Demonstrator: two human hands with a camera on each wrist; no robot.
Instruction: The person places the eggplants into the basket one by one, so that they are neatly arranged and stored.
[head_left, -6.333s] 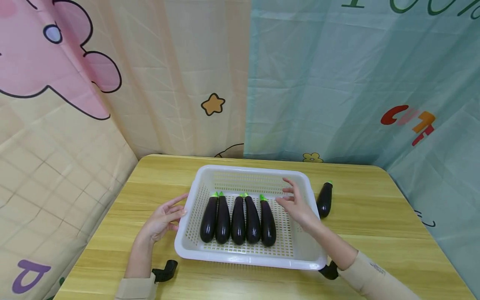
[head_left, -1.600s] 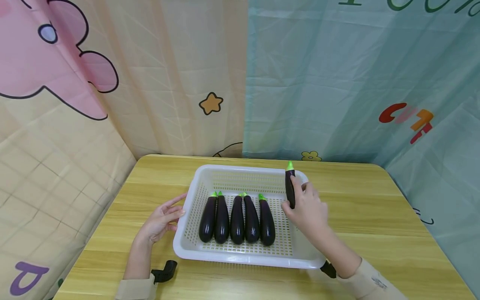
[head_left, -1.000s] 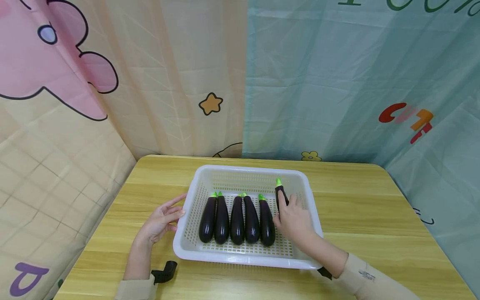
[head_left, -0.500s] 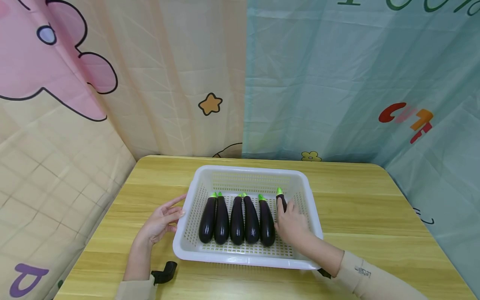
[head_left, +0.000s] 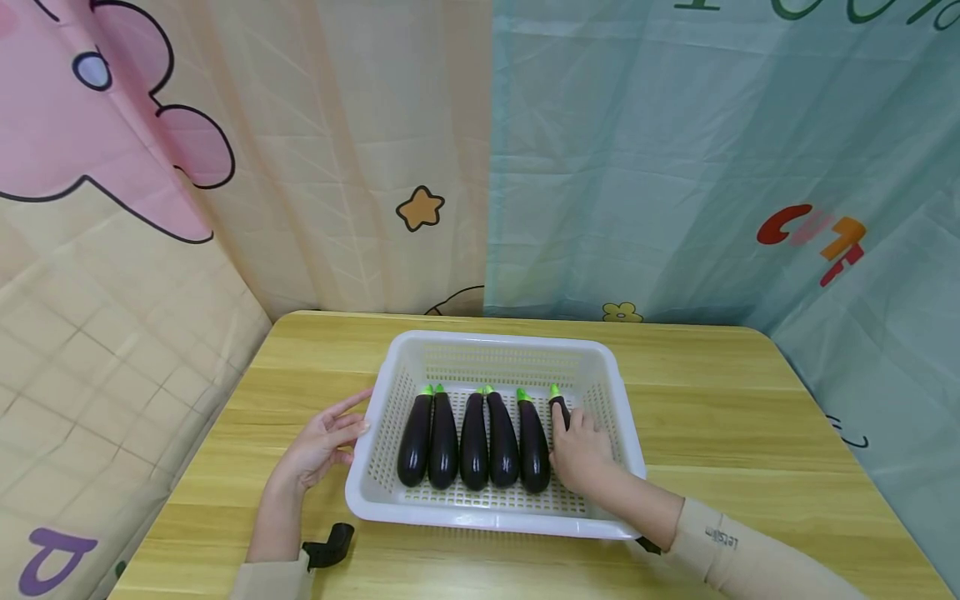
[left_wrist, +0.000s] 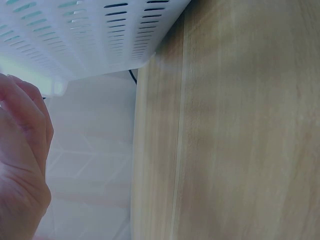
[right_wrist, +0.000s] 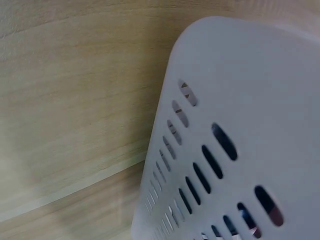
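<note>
A white slotted plastic basket [head_left: 495, 524] stands on the wooden table with several dark eggplants [head_left: 474, 442] lying side by side in it, green stems toward the far side. At the right end of that row, my right hand [head_left: 585, 457] grips another eggplant [head_left: 557, 406] down at the basket floor; the hand covers its lower part. My left hand [head_left: 321, 442] touches the basket's left rim with extended fingers. The left wrist view shows the left hand [left_wrist: 22, 145] beside the basket wall [left_wrist: 100, 45]. Only the basket's outer wall [right_wrist: 225, 75] fills the right wrist view, with the right hand out of sight.
The wooden table [head_left: 750, 433] extends on both sides of the basket. Printed curtains [head_left: 360, 167] hang behind and beside it. A black wrist mount [head_left: 330, 546] sits at the left sleeve.
My right hand took the eggplant from the table right of the basket, carried it left over the rim and lowered it beside the row. The left hand stayed at the rim.
</note>
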